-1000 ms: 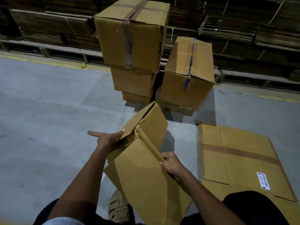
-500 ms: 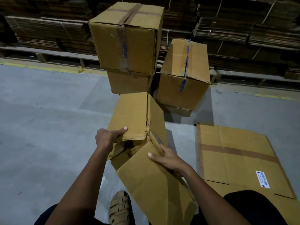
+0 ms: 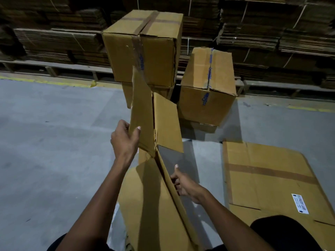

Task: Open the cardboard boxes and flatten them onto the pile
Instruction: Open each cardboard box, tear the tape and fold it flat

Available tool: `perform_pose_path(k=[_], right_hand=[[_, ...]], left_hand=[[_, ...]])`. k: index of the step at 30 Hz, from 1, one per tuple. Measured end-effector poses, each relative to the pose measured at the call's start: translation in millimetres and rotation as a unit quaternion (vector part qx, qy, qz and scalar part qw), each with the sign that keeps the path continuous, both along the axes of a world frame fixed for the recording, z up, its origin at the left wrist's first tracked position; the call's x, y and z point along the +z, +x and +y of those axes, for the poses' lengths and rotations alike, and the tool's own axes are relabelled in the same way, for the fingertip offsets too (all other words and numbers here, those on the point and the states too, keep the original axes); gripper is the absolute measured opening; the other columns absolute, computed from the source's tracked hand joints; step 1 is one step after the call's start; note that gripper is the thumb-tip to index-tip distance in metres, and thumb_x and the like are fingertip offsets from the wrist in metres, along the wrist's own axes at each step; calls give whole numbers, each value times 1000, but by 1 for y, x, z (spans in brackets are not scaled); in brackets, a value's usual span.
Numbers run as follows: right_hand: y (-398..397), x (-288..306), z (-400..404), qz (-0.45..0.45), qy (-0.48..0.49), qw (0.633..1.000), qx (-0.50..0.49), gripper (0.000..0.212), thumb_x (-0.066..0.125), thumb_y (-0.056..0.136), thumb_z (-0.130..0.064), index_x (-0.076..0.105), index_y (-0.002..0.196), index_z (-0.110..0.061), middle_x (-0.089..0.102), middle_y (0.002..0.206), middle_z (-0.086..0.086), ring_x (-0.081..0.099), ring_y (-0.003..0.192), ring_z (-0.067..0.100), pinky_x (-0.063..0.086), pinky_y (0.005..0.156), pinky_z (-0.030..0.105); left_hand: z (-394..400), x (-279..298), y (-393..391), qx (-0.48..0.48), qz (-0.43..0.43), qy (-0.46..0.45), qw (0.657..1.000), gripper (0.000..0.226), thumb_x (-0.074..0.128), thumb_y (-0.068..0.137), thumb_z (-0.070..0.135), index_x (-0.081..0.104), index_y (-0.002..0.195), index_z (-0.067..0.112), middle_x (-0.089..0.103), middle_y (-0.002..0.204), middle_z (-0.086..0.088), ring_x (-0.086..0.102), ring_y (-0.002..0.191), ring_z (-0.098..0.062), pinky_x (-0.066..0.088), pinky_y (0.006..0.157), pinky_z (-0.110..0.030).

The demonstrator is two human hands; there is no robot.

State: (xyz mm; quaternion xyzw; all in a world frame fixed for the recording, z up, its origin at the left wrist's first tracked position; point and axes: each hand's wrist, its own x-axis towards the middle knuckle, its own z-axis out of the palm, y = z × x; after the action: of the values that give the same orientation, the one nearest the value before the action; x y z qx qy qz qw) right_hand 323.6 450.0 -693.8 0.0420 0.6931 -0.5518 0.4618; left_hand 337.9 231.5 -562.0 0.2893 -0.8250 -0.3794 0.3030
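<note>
I hold an opened brown cardboard box (image 3: 150, 194) upright in front of me, its end flaps spread. My left hand (image 3: 125, 140) pinches the upper left flap, thumb on its front face. My right hand (image 3: 183, 182) grips the box's right side edge lower down, fingers curled behind it. To the right on the floor lies the flat pile (image 3: 272, 178) of flattened cardboard with a brown tape strip and a white label. Ahead stand taped boxes: a tall stack (image 3: 143, 48) and a lower tilted box (image 3: 206, 87).
The grey concrete floor (image 3: 54, 142) stretches to the left. Pallets with bundled flat cardboard (image 3: 272, 33) line the back behind a yellow floor line. My dark-clad knee (image 3: 282, 234) shows at the lower right and a sandal at the bottom.
The box has been raised and unfolded taller. My left hand moved up with the flap. My right hand shifted from pressing the front panel to gripping the right edge.
</note>
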Motion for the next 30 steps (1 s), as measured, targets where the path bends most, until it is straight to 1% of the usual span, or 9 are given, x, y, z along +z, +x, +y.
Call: perform_pose_path(k=[4, 10, 13, 15, 18, 21, 23, 26, 30], right_hand=[[10, -23, -7, -2, 29, 999, 39, 36, 65, 88, -60, 57, 95, -26, 64, 113, 2, 62, 101, 20, 53, 74, 37], [12, -36, -9, 21, 27, 999, 31, 49, 69, 79, -70, 49, 85, -25, 62, 100, -2, 54, 98, 17, 42, 80, 35], [6, -36, -18, 9, 13, 1000, 11, 75, 56, 81, -81, 57, 134, -29, 53, 142, -7, 43, 139, 21, 34, 109, 47], [0, -37, -25, 0, -12, 1000, -6, 61, 45, 100, -63, 46, 149, -28, 45, 148, -10, 35, 144, 16, 27, 117, 45], [-6, -51, -32, 19, 4, 1000, -1, 32, 48, 105, -38, 69, 107, -15, 69, 113, -3, 60, 112, 17, 46, 97, 34], [-5, -62, -36, 29, 29, 999, -2, 33, 58, 101, -38, 51, 72, -23, 52, 73, -6, 48, 72, 11, 38, 67, 26], [-3, -75, -34, 34, 38, 999, -1, 41, 62, 99, -42, 42, 67, -24, 41, 66, -5, 40, 67, 12, 35, 70, 26], [-1, -90, -32, 37, 43, 998, 28, 36, 60, 99, -47, 52, 73, -23, 53, 78, -1, 52, 82, 14, 38, 85, 27], [-3, -97, -29, 13, 52, 998, 18, 32, 52, 105, -33, 68, 118, -8, 65, 120, 7, 57, 118, 20, 40, 100, 27]], left_hand=[[11, -20, 2, -46, -16, 11, 999, 32, 70, 90, 25, 47, 79, 8, 49, 65, 0, 44, 59, -17, 31, 50, -31], [16, -43, -3, -74, -38, 41, 996, 30, 66, 94, 29, 48, 83, 8, 58, 74, -11, 55, 67, -29, 47, 56, -46], [11, -46, -7, -72, -48, 43, 995, 28, 61, 96, 32, 48, 86, 9, 57, 75, -9, 51, 66, -24, 47, 59, -46], [6, -51, -10, -84, -72, 51, 993, 24, 57, 98, 32, 47, 88, 13, 58, 79, -8, 57, 73, -30, 51, 65, -49], [-4, -66, -11, -97, -115, 76, 986, 20, 54, 98, 31, 43, 87, 18, 57, 83, -10, 61, 79, -35, 57, 69, -57], [-12, -83, -10, -74, -143, 114, 980, 18, 53, 98, 29, 42, 86, 22, 58, 88, -8, 63, 82, -33, 57, 70, -60], [-12, -85, -9, -60, -153, 133, 977, 19, 53, 100, 26, 40, 86, 24, 58, 92, -8, 64, 86, -31, 58, 72, -58], [-8, -85, -11, -64, -176, 133, 973, 20, 53, 100, 21, 40, 86, 25, 57, 92, -8, 64, 86, -31, 58, 74, -57], [-6, -86, -16, -53, -195, 141, 969, 15, 53, 99, 16, 41, 92, 20, 56, 93, -8, 64, 86, -31, 59, 74, -56]])
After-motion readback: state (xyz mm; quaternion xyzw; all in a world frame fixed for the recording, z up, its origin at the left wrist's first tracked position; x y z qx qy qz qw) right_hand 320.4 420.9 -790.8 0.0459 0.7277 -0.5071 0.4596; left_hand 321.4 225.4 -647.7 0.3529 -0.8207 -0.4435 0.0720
